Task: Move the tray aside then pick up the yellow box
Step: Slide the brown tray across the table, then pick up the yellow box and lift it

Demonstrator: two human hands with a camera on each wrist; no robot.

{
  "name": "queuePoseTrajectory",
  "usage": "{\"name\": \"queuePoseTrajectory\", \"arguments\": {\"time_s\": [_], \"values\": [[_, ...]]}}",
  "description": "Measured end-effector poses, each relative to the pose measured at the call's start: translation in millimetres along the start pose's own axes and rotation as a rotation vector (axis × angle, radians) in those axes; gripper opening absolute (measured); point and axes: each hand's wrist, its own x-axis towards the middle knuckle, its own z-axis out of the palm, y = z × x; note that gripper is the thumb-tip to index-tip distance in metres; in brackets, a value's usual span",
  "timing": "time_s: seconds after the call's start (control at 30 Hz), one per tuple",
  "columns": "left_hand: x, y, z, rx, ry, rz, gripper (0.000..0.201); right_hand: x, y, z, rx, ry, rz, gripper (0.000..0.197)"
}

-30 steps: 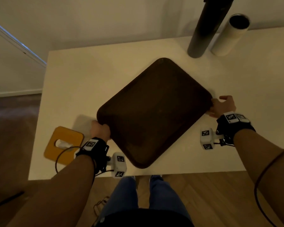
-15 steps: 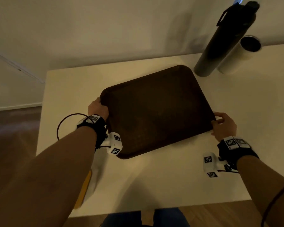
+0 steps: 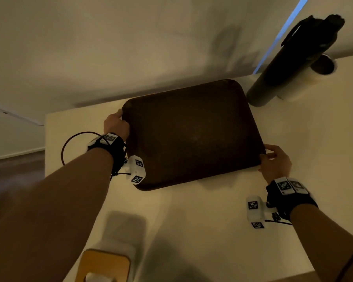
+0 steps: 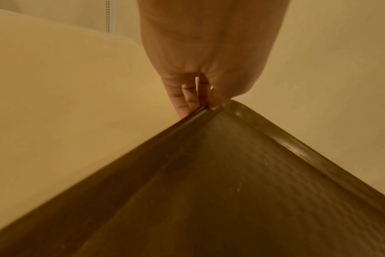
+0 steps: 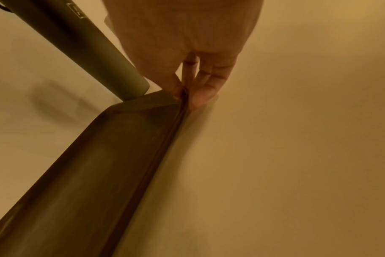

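I have pushed the brown tray (image 3: 192,135) back toward the dark bottle (image 3: 293,62), off my yellow box (image 3: 104,265). My left hand (image 3: 116,125) and right hand (image 3: 275,161) each pinch a tray edge; it feels stiff, light and smooth.

the tray (image 3: 192,135), pinched at its rim between the thumbs and fingers (image 4: 185,102) of both hands, is dark brown with a faint fine-checked texture on its floor. the box (image 3: 103,265), well behind the left hand (image 3: 116,125), is yellow-orange with a white opening. beyond the right hand (image 3: 275,162) stand a black bottle (image 3: 289,64) and a white cylinder (image 3: 302,82). the table (image 3: 202,220) is cream. black wristbands (image 3: 289,200) carry black-and-white square markers.
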Motion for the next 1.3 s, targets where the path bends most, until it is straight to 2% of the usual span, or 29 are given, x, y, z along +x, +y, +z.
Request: {"name": "queuePoseTrajectory", "arguments": {"time_s": [0.27, 0.6, 0.73, 0.8, 0.93, 1.03, 1.07, 1.13, 1.2, 1.27, 1.3], "values": [[20, 4, -1, -0.01, 0.002, 0.025, 0.058, 2, -9, 8, 0.019, 0.016, 0.026, 0.03], [17, 6, -9, -0.012, -0.035, 0.028, 0.059, -1, -14, 8, 0.026, 0.007, 0.043, 0.03], [6, -6, -28, -0.075, -0.014, -0.008, 0.063, -10, -14, 2, 0.092, 0.036, 0.093, 0.044], [-13, -12, -42, -0.11, -0.022, -0.038, 0.056, -19, -10, -2, 0.133, 0.067, 0.123, 0.048], [-63, -36, -74, -0.126, -0.22, -0.041, 0.036, -57, 0, -6, 0.14, 0.16, 0.085, 0.046], [-106, -70, -101, -0.063, -0.368, -0.028, 0.028, -97, 1, 0, 0.153, 0.176, -0.04, 0.039], [-116, -79, -107, -0.054, -0.405, -0.036, 0.027, -108, 0, 4, 0.144, 0.146, -0.077, 0.034], [-147, -115, -118, -0.056, -0.448, -0.084, 0.027, -140, 0, 21, 0.114, -0.049, -0.131, 0.019], [-179, -150, -123, -0.058, -0.472, -0.154, 0.031, -178, -5, 41, 0.077, -0.388, -0.149, 0.006], [-211, -182, -125, -0.089, -0.493, -0.239, 0.037, -220, -10, 59, 0.022, -0.714, -0.183, 0.008], [-227, -193, -124, -0.132, -0.517, -0.285, 0.041, -240, -13, 67, -0.016, -0.832, -0.21, 0.015]]}}
